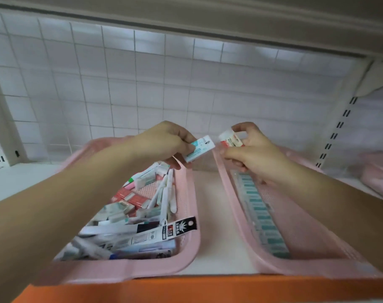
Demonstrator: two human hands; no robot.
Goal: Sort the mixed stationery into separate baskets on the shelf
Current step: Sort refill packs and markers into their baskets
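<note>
— What is being held?
— A teal eraser (200, 148), white with a teal sleeve, is pinched by the curled fingers of the left hand (164, 138). A red eraser (231, 138), white with a red sleeve, is pinched by the right hand (251, 154). They are held near each other, not touching, over the baskets' far ends.
— And the baskets?
— Two pink ones are set side by side on the shelf (212, 215). The left basket (192, 215) is filled with mixed pens (164, 193), erasers and packets. In the right basket (236, 204), a row (260, 213) of teal erasers is laid along the left wall.
</note>
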